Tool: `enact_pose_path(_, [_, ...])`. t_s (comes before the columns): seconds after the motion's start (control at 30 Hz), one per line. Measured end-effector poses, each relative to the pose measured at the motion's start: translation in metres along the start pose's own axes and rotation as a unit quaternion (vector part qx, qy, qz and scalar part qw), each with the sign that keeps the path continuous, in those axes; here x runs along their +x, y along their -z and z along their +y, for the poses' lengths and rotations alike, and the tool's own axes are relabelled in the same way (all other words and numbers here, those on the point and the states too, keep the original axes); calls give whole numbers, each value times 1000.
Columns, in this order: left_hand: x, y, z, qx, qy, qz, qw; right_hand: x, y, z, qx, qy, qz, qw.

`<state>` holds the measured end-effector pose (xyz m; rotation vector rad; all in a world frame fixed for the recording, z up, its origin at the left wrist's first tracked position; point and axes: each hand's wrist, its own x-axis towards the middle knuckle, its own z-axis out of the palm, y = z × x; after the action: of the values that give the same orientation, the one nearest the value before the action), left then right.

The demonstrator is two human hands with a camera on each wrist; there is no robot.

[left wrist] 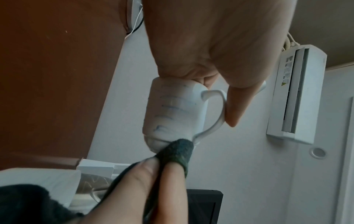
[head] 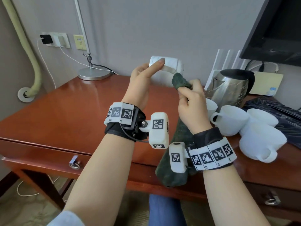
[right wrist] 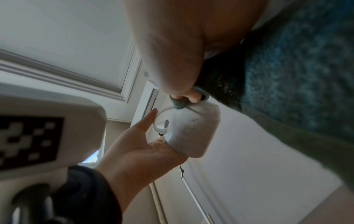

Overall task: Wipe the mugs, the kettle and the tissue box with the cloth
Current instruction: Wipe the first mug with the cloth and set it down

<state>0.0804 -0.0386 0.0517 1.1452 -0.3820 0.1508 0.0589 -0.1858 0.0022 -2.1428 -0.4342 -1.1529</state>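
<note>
My left hand (head: 146,70) holds a white mug (head: 171,64) on its side above the table, with the forefinger stretched along the handle. My right hand (head: 187,88) pinches a dark green cloth (head: 180,81), and the wrapped fingertip presses on the mug beside the handle's base. The rest of the cloth hangs down past my right wrist. In the left wrist view the cloth tip (left wrist: 178,150) touches the mug (left wrist: 172,109). The right wrist view shows the mug (right wrist: 193,130) resting in my left palm (right wrist: 138,151). A steel kettle (head: 231,87) stands at the right. I see no tissue box.
Several white mugs (head: 229,119) crowd the table's right side in front of the kettle, one lying tipped over (head: 260,141). A black plastic bag (head: 276,115) lies further right, under a TV (head: 273,30). A lamp base (head: 93,73) stands at the back left of the wooden table (head: 65,111).
</note>
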Motion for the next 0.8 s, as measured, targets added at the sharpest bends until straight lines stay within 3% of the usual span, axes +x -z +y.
enact_pose_path(0.2, [28,-25,-2,5,19,-20,1000,21,26,29,-43,-41,30,998])
enact_pose_path(0.43, [28,-39,-10,9,25,-73,997,10,36,24,-94,-4,16,995])
enact_pose_path(0.6, [11,-13,-20,34,40,-74,996,7,32,19,-79,-39,50,995])
enact_pose_path(0.8, [-2,45,-25,50,71,-32,996,-21,1,-7,-10,-99,-45,994])
